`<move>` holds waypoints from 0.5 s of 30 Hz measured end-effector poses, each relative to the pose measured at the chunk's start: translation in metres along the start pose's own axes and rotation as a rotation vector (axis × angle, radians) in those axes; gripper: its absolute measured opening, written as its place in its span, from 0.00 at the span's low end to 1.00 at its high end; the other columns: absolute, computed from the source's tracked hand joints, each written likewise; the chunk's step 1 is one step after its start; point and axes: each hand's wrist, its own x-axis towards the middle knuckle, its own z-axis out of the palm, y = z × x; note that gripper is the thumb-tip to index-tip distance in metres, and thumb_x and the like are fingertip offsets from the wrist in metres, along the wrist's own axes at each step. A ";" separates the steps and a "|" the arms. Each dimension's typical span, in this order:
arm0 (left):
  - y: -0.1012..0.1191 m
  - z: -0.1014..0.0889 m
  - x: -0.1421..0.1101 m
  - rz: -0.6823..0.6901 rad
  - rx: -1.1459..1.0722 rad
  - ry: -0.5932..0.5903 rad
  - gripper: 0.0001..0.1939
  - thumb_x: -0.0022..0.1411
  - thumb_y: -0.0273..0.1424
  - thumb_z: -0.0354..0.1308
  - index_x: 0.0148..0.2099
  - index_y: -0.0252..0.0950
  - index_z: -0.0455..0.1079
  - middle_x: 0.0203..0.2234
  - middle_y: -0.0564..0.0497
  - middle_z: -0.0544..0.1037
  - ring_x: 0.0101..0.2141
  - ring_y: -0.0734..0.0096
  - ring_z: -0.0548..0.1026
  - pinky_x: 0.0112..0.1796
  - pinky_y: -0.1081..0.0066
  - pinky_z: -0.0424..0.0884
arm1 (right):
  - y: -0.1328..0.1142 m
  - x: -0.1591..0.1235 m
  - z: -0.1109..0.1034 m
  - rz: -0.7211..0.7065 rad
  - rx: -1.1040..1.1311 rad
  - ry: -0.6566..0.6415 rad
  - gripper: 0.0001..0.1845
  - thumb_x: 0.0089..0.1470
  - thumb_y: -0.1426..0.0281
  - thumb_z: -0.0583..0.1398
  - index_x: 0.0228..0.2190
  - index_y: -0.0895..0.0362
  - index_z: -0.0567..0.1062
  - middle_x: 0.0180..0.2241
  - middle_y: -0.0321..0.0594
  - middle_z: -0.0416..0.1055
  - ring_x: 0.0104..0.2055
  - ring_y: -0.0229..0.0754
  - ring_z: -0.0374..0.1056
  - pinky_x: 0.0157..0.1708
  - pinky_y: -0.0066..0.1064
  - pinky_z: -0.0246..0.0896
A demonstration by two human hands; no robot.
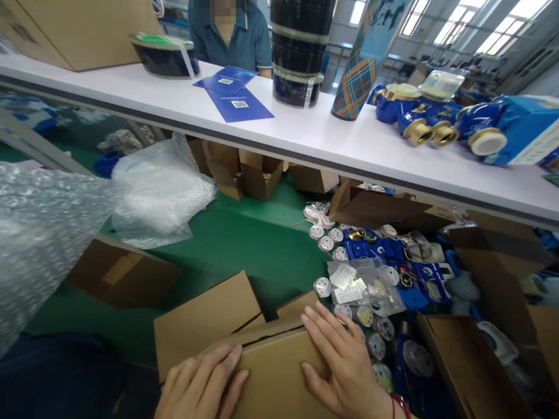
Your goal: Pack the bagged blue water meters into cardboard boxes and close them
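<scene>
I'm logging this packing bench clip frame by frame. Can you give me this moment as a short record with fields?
left hand: left hand flat on the cardboard box
right hand: right hand flat on the same box, pressing its flaps
beside box: bubble wrap to the left, small round dials and blue parts to the right
surface: green table
shelf above: white shelf with blue water meters and tape rolls
others: a person behind the shelf
</scene>
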 end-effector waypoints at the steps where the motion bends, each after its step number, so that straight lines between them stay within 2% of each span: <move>1: -0.001 0.002 -0.001 0.002 0.006 0.000 0.18 0.53 0.34 0.60 0.46 0.35 0.68 0.35 0.48 0.77 0.35 0.67 0.71 0.36 0.67 0.60 | 0.000 0.000 0.001 -0.005 -0.016 -0.017 0.34 0.51 0.63 0.54 0.57 0.63 0.55 0.58 0.43 0.55 0.61 0.50 0.46 0.55 0.42 0.46; 5: 0.002 0.007 -0.004 0.032 0.061 -0.024 0.19 0.54 0.32 0.55 0.49 0.33 0.66 0.43 0.44 0.75 0.43 0.61 0.70 0.43 0.61 0.60 | -0.003 -0.002 0.005 0.024 -0.009 -0.078 0.38 0.51 0.62 0.53 0.58 0.66 0.50 0.61 0.45 0.47 0.63 0.52 0.39 0.58 0.45 0.45; 9: 0.011 0.010 -0.003 0.014 0.142 -0.104 0.28 0.54 0.35 0.52 0.57 0.33 0.59 0.53 0.42 0.66 0.53 0.54 0.62 0.53 0.53 0.51 | -0.007 -0.003 0.008 0.093 0.055 -0.184 0.41 0.51 0.61 0.52 0.60 0.65 0.44 0.63 0.44 0.41 0.64 0.53 0.35 0.59 0.48 0.44; 12: 0.017 0.011 -0.002 -0.042 0.157 -0.173 0.33 0.55 0.38 0.51 0.62 0.35 0.51 0.57 0.44 0.61 0.56 0.55 0.58 0.56 0.54 0.46 | -0.007 0.000 0.009 0.145 0.150 -0.245 0.41 0.51 0.61 0.52 0.60 0.61 0.42 0.63 0.40 0.39 0.64 0.51 0.33 0.61 0.49 0.41; 15: 0.019 0.012 -0.002 -0.047 0.151 -0.242 0.37 0.56 0.43 0.49 0.64 0.34 0.45 0.60 0.45 0.55 0.59 0.55 0.53 0.58 0.55 0.42 | -0.004 0.004 0.010 0.175 0.295 -0.254 0.37 0.54 0.64 0.51 0.61 0.56 0.41 0.63 0.36 0.38 0.65 0.47 0.32 0.62 0.47 0.37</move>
